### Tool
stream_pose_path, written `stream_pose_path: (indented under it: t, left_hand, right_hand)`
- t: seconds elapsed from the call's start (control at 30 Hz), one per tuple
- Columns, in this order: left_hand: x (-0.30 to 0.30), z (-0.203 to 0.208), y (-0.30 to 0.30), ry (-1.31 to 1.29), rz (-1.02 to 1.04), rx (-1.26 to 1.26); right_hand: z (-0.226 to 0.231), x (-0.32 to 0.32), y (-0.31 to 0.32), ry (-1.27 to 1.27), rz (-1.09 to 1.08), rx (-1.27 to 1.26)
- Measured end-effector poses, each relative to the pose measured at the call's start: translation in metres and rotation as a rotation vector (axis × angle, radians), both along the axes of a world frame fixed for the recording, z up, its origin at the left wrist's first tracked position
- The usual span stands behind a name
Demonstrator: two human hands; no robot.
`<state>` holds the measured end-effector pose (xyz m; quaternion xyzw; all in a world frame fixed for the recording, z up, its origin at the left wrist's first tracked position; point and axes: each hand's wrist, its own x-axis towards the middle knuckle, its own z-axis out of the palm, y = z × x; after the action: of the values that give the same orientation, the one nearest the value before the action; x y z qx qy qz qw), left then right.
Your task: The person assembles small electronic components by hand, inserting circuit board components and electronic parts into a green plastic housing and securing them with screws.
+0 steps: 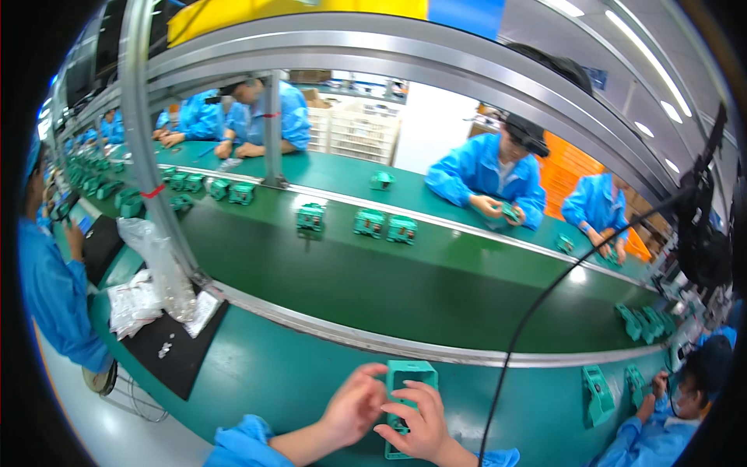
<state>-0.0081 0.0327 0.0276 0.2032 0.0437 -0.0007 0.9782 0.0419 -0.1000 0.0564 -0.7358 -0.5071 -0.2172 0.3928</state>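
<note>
On the bench in front of me lies a green plastic housing (412, 369), an open rectangular frame with its long side running away from me. My left hand (354, 406) is beside its left edge, fingers loosely bent and apart, slightly blurred; I see nothing held in it. Over the middle of the housing is my right hand (422, 424), with its fingers curved and spread and the thumb apart from them. It covers much of the housing, and whether its fingertips touch the inside is hidden. Small dark parts show in the opening between the hands.
A black mat (175, 350) with small white pieces and plastic bags (136, 303) lies left. Beyond a metal rail, a dark green conveyor (327, 272) carries several green assemblies (368, 222). A black cable (533, 307) hangs across the right side. Co-workers sit around; another housing (597, 395) stands right.
</note>
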Motion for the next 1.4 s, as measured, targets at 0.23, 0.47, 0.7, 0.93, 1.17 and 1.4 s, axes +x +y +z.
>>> stream_pose_path:
  t: [0.23, 0.47, 0.7, 0.93, 1.17, 1.4]
  left_hand:
    - [-0.004, -0.043, -0.029, 0.144, -0.116, -0.171]
    - [-0.006, -0.047, -0.031, 0.192, -0.221, -0.271]
    - [-0.005, -0.043, -0.030, 0.198, -0.232, -0.280]
    - [-0.009, -0.036, -0.031, 0.171, -0.195, -0.179]
    - [-0.013, -0.038, -0.023, 0.125, -0.147, 0.081]
    - [-0.010, -0.044, -0.015, 0.228, -0.134, 0.149]
  right_hand:
    - [-0.012, -0.006, -0.004, 0.118, -0.060, -0.306]
    - [-0.002, 0.001, -0.011, 0.100, 0.101, -0.421]
    - [0.005, 0.008, -0.013, 0.096, 0.226, -0.472]
    - [0.003, 0.010, -0.009, 0.056, 0.143, -0.231]
    - [-0.008, 0.011, -0.014, 0.141, 0.106, -0.146]
    - [-0.026, 0.026, -0.006, 0.065, 0.092, -0.190]
